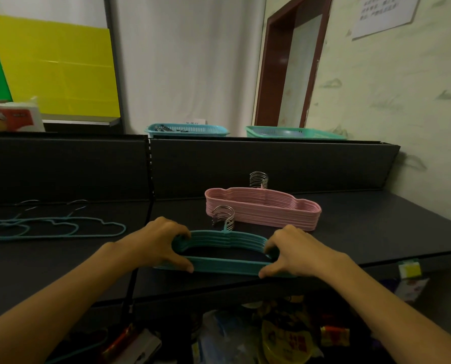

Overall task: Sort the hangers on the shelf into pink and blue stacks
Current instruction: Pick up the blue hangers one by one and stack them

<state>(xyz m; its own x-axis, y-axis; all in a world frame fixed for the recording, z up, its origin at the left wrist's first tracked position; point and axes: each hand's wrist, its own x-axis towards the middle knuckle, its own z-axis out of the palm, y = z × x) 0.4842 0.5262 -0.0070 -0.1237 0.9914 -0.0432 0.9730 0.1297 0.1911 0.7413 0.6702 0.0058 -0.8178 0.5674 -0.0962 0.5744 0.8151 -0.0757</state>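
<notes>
We are gripping the blue hanger stack (223,248) at both ends: our left hand (158,243) and right hand (295,253) are curling around it near the dark shelf's (363,227) front edge. The pink hanger stack (262,208) is sitting just behind. Loose blue hangers (53,228) are lying well to the left. The wall notice (386,14) is showing writing too blurred to read.
</notes>
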